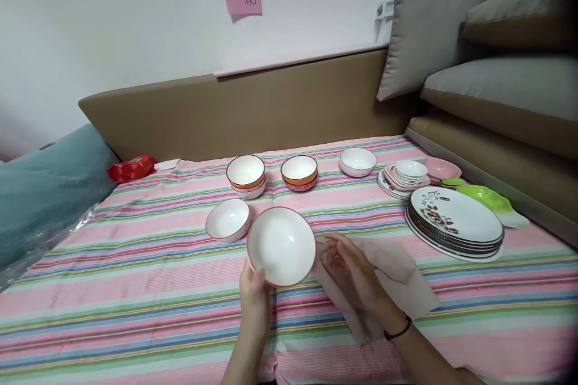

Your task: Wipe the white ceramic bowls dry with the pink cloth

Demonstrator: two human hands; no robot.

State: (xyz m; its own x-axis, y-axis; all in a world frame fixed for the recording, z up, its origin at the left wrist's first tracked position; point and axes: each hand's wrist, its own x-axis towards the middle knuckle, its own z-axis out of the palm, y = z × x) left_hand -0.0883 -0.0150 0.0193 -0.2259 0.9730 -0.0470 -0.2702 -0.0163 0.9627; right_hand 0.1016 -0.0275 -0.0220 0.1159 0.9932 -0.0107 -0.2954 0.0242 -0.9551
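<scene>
Left of the plate stack (pixel 460 216), the round red-rimmed bowl (pixel 282 246) sits clasped at its near rim by the left hand (pixel 256 293), the right hand (pixel 354 264) stackward of it, fingers curled at a pale sheet (pixel 401 271), grip unclear

The held bowl (pixel 282 246) partly hides the left hand (pixel 255 293); the right hand (pixel 354 266) seems blurred.

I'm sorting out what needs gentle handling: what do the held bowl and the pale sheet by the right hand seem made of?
Held bowl: probably glazed ceramic, smooth and glossy; its white inside shows a bright highlight.
Pale sheet: matt, perhaps thin fabric or paper; it folds loosely and shows no shine.
</scene>
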